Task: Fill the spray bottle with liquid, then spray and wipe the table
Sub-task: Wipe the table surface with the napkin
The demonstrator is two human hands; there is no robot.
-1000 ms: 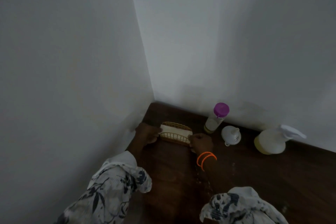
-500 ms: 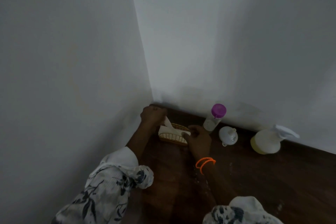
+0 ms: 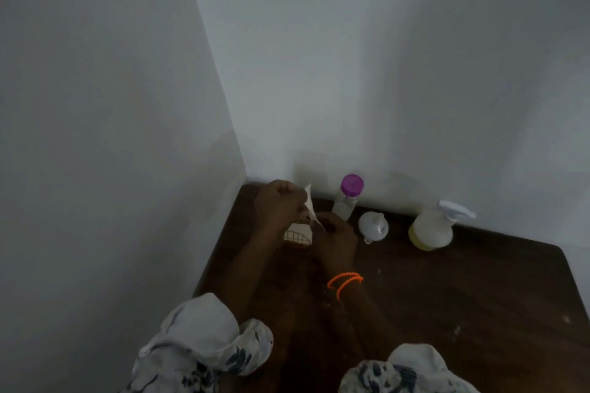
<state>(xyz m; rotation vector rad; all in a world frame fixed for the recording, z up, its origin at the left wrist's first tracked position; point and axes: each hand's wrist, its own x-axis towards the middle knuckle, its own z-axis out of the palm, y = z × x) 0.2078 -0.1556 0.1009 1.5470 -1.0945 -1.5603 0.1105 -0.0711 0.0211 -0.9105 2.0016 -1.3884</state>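
Both hands pinch one white tissue above the wicker basket point(image 3: 295, 237) at lower centre: left hand point(image 3: 278, 203) grips its top, right hand point(image 3: 335, 234) its lower end. Right of them on the dark surface point(image 3: 447, 297) stand a purple-capped bottle point(image 3: 347, 198), white funnel point(image 3: 373, 227) and spray bottle point(image 3: 435, 226); no writing is legible.

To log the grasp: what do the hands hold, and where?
Both hands, left and right, pinch one thin white tissue at opposite ends.
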